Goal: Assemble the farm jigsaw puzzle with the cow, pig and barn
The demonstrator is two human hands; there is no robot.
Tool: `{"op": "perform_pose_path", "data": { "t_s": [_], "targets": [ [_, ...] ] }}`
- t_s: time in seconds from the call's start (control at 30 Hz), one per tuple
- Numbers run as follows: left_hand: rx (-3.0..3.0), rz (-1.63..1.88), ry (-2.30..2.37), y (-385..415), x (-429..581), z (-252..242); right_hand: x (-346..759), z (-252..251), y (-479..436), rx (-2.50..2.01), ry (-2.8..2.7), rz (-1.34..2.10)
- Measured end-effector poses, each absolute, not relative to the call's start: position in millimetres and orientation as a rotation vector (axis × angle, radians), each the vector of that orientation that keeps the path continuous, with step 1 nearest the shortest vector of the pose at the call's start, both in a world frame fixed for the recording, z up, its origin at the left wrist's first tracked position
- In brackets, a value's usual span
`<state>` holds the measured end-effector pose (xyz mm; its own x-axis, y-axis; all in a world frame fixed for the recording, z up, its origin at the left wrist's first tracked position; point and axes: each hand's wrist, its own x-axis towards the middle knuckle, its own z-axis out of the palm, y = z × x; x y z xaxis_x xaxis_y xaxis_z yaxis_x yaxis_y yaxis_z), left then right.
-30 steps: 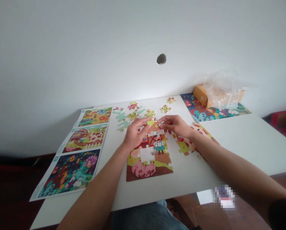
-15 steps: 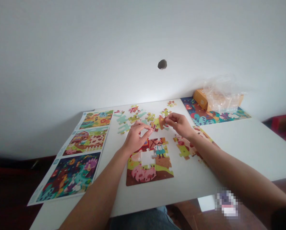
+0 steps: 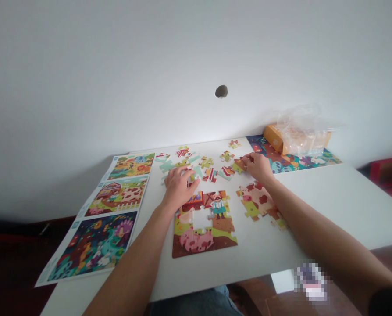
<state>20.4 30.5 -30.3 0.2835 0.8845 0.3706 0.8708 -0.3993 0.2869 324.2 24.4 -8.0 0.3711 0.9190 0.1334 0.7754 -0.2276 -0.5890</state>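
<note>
My right hand (image 3: 258,166) pinches a green-and-brown puzzle piece (image 3: 240,165) over the right of the loose pieces. Fingers apart, my left hand (image 3: 180,184) rests over loose pieces at the upper left of the joined puzzle section (image 3: 202,241). That section shows a pink pig and a farmer, with a gap in its middle. To its right lies a joined cow section (image 3: 257,199), partly hidden by my right forearm. Several loose puzzle pieces (image 3: 210,175) are scattered behind, some of them covered by my left hand.
A sheet with three printed pictures (image 3: 117,186) lies along the left of the white table (image 3: 196,276). At the back right, an orange box (image 3: 275,138) and a clear plastic bag (image 3: 304,131) rest on a finished dark forest puzzle (image 3: 301,162). A wall stands close behind.
My right hand has moved right with the puzzle piece, away from the other loose pieces. My left hand has shifted slightly left, its fingers spread lower over the pieces.
</note>
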Motion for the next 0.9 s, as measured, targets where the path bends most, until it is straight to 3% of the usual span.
{"op": "perform_pose_path", "data": {
  "t_s": [0.23,0.5,0.9],
  "targets": [
    [2.52,0.704,1.648,32.5,18.5,-32.0,326.9,-16.9,25.7,-2.063,-1.626,0.217],
    [2.499,0.716,1.654,36.1,17.2,-35.8,306.5,-12.8,15.1,-1.703,-2.107,0.322],
    [2.488,0.72,1.638,35.6,17.0,-35.9,306.3,-11.8,14.3,-1.647,-2.212,0.324]
  ]
}}
